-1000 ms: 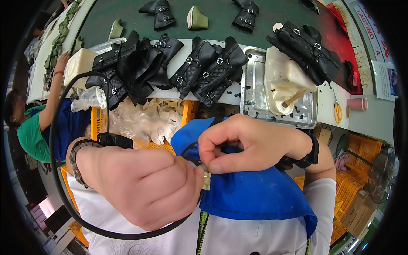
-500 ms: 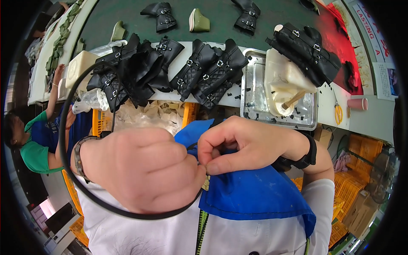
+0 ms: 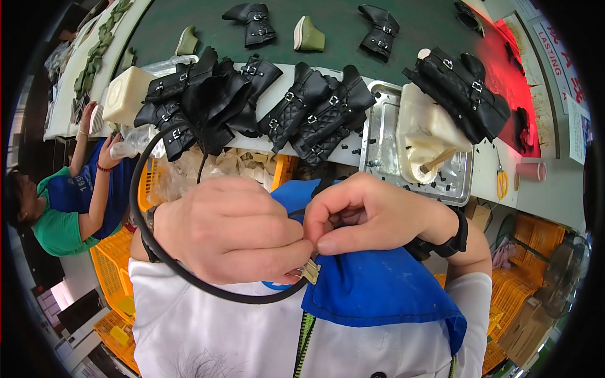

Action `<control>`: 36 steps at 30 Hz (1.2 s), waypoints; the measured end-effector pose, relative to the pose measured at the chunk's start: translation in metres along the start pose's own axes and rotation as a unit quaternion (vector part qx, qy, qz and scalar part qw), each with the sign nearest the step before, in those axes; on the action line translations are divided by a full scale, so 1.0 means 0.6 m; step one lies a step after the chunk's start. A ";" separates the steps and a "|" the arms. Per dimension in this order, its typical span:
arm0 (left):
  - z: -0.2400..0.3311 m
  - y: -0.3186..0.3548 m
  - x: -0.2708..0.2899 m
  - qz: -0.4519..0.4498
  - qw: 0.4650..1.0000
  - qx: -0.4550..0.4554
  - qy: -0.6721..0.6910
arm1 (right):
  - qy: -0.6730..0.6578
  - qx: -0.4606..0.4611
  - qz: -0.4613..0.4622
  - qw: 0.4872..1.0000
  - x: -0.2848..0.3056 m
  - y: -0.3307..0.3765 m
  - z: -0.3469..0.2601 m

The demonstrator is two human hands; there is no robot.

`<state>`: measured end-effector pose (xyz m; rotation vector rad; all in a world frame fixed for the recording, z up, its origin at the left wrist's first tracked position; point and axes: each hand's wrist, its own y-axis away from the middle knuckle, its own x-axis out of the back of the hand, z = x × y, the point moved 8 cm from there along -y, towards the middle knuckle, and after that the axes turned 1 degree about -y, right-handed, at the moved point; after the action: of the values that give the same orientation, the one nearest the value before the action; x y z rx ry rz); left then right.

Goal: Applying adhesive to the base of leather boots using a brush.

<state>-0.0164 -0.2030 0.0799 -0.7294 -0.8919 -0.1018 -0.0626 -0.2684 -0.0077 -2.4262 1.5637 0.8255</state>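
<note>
The person's left hand point(image 3: 233, 230) has its fingers curled and pressed together, thumb hidden; whether it grips the metal clip point(image 3: 311, 271) cannot be told. The clip sits at the left edge of the blue cloth point(image 3: 384, 293). The right hand point(image 3: 315, 242) presses thumb and forefinger together, contents hidden. A black cable point(image 3: 189, 281) loops below the left hand. Boots point(image 3: 346, 104) and a tray point(image 3: 381, 132) line the surface's point(image 3: 282, 87) near edge.

Black buckled boots point(image 3: 340, 116), green wedge shoe point(image 3: 311, 35), metal tray point(image 3: 382, 135) holding off-white container point(image 3: 413, 120), orange-handled scissors point(image 3: 501, 186) near pink cup point(image 3: 531, 171)
</note>
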 end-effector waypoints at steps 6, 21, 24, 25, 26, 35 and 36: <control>0.001 0.002 -0.002 0.005 0.999 0.007 0.053 | 0.232 0.112 0.070 0.964 0.001 0.011 -0.054; 0.001 -0.002 -0.006 -0.024 0.985 -0.008 0.173 | 0.477 0.267 0.001 0.837 -0.088 0.017 -0.128; 0.008 -0.006 0.001 -0.004 0.988 -0.025 0.153 | 0.472 0.352 0.006 0.808 -0.104 0.018 -0.151; 0.008 -0.003 0.000 -0.004 0.988 -0.027 0.154 | 0.473 0.352 0.008 0.808 -0.104 0.018 -0.150; 0.006 0.002 -0.005 -0.010 0.984 -0.021 0.177 | 0.480 0.349 -0.012 0.805 -0.108 0.018 -0.143; 0.005 0.006 -0.013 0.026 0.985 0.002 0.172 | 0.220 0.143 0.055 0.963 -0.028 0.015 -0.132; 0.013 0.002 -0.009 0.019 0.990 -0.008 0.141 | 0.177 0.144 0.102 0.968 -0.005 0.018 -0.131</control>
<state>-0.0246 -0.1983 0.0781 -0.7266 -0.6080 -0.1742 -0.0440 -0.3021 0.0617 -2.3135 1.9258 0.1663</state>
